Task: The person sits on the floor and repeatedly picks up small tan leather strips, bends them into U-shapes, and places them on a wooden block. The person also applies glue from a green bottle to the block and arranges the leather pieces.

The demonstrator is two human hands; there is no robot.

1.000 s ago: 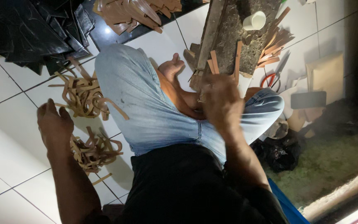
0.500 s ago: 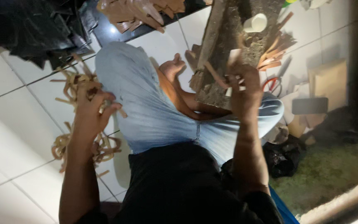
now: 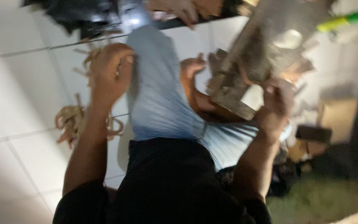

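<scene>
A: Wooden board (image 3: pixel 245 79), biggest thing here — where from the right hand (image 3: pixel 276 105)?
B: Just above and to its left, touching; long axis slanting up and away. Fingers curled at the lower end, exact grip too blurred to tell.
A: And the left hand (image 3: pixel 110 72)?
B: Loosely curled, well apart from the board; tan strips (image 3: pixel 73 122) below it.
</scene>
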